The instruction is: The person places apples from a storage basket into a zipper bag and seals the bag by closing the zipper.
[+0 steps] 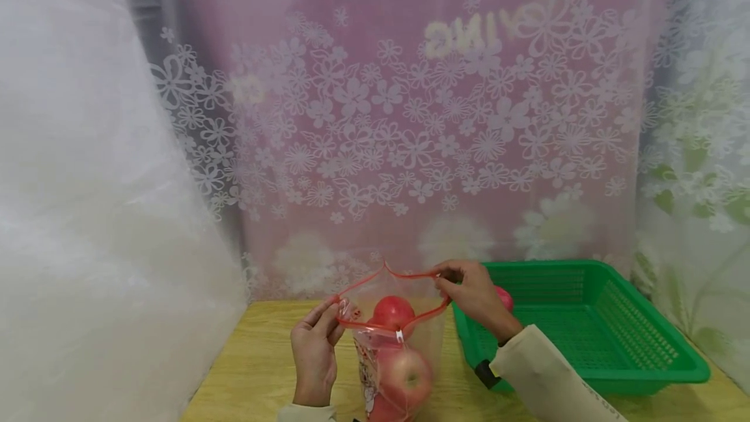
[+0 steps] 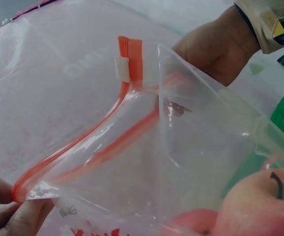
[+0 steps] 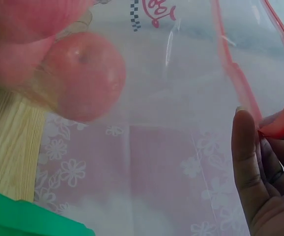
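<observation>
The left hand is pinching the orange-red rim of a clear zip bag between thumb and fingers, and the right hand is clamping the opposite side of that rim the same way. Between them the two hands are holding the mouth apart, so that it is gaping upward. A white slider is sitting on the edge nearer the person. Inside the bag, below the hands, several apples are lying together: one red apple is showing through the opening, and a paler apple is pressing close to the near side, its stem end facing the person. Some printing is running down the bag's left side.

Just right of the bag, a green basket is standing on the wooden table. Another apple is peeking out within its left end, partly hidden by the right wrist. A pale sleeve is covering the right forearm. Behind everything, a pinkish curtain with white flowers is hanging, and a whitish sheet is draping down the left.
</observation>
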The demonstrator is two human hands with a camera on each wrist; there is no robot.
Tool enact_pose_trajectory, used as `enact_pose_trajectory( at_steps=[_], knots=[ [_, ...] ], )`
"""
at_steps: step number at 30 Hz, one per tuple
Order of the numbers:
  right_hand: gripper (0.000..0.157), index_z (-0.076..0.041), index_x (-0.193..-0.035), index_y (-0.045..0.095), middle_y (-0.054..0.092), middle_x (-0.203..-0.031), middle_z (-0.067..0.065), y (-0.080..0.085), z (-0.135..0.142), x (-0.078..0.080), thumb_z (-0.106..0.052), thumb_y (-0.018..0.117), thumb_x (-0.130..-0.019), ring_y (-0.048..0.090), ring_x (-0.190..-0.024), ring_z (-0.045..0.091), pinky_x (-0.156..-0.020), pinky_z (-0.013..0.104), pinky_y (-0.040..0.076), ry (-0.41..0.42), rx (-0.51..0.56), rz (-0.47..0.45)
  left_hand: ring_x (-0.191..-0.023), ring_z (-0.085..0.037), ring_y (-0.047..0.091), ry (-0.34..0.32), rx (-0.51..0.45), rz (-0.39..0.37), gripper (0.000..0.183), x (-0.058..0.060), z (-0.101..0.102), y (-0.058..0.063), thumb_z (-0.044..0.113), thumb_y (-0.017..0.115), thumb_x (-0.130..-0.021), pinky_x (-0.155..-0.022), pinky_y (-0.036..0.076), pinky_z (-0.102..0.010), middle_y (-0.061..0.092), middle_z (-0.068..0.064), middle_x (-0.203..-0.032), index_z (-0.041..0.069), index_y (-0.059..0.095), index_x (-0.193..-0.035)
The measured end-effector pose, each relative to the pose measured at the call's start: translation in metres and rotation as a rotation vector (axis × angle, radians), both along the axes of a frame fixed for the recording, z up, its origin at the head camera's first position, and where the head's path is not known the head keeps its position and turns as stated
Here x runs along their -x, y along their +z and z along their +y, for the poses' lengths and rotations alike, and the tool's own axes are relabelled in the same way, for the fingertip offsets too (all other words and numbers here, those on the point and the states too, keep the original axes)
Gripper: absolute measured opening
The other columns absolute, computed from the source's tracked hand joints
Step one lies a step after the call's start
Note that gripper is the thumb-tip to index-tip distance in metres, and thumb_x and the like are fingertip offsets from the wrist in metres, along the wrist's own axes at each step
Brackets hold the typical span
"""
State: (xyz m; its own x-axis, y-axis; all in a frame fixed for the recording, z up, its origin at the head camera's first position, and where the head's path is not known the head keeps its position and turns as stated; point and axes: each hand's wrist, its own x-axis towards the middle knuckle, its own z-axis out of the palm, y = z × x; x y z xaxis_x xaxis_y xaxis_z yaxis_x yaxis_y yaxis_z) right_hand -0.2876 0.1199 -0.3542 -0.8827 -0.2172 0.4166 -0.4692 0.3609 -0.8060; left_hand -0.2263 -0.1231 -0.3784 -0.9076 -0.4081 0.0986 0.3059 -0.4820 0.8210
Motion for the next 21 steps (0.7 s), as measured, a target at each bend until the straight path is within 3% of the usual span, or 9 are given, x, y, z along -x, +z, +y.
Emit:
enact_pose_trajectory(
  at_steps=[10, 18, 21],
  knots=[
    [0.013, -0.013, -0.096, 0.068, 0.062, -0.077, 0.002, -0.007, 0.004, 0.001, -0.011, 0.061, -0.086, 0.057, -0.068, 0.024, -0.054, 0.031, 0.052, -0.025, -0.013, 0.011, -0.079, -0.016, 0.068, 0.011, 0.013, 0.003, 0.025, 0.001, 0.004, -0.002, 0.000, 0.060, -0.085, -0.069, 0.053, -0.023, 0.067, -0.009, -0.085, -0.012, 0.060, -0.107],
    [0.010, -0.017, -0.094, 0.068, 0.064, -0.083, 0.000, -0.012, 0.007, 0.002, -0.015, 0.063, -0.086, 0.057, -0.067, 0.015, -0.054, 0.031, 0.051, -0.052, -0.039, 0.007, -0.076, -0.015, 0.068, 0.000, 0.002, 0.002, 0.017, 0.002, 0.009, -0.002, -0.001, 0.060, -0.084, -0.065, 0.054, -0.022, 0.069, -0.009, -0.081, -0.007, 0.066, -0.099],
    [0.011, -0.017, -0.094, 0.068, 0.065, -0.085, 0.003, -0.014, 0.008, 0.003, -0.014, 0.062, -0.086, 0.057, -0.068, 0.016, -0.055, 0.031, 0.051, -0.052, -0.035, 0.001, -0.077, -0.015, 0.068, -0.006, 0.006, 0.007, 0.023, 0.002, 0.010, -0.001, -0.002, 0.060, -0.084, -0.066, 0.054, -0.022, 0.069, -0.009, -0.082, -0.012, 0.061, -0.105]
  ],
)
